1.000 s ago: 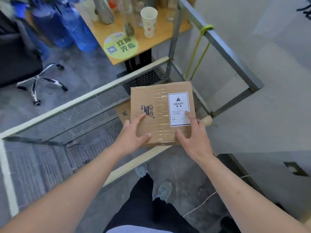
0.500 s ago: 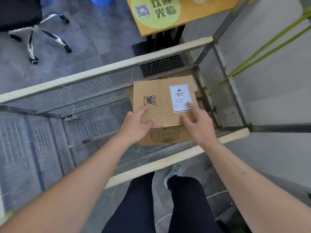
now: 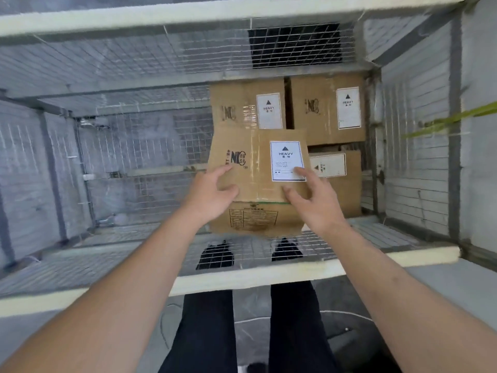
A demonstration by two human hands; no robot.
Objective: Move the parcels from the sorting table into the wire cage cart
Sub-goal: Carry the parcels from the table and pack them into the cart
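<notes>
Three parcels (image 3: 326, 109) already lie in the wire cage cart (image 3: 242, 277), beyond and right of my hands; a fourth parcel (image 3: 252, 181) hangs inside the cage, my left hand (image 3: 212, 196) and right hand (image 3: 313, 200) each gripping its near edge, thumbs on top, not yet set down. Ahead of my fingers: HEAVY label (image 3: 286, 160), mesh walls, cream top rails; I judge the stowed parcels crowd the landing, and I cannot see the sorting table.

The held parcel (image 3: 252, 170) is a brown cardboard box with taped seams, a white "HEAVY" label on its top face and a printed table on its near side. It sits inside the wire cage cart (image 3: 295, 267), which has mesh walls and pale top rails. Three similar labelled parcels (image 3: 322, 109) lie deeper in the cart.
</notes>
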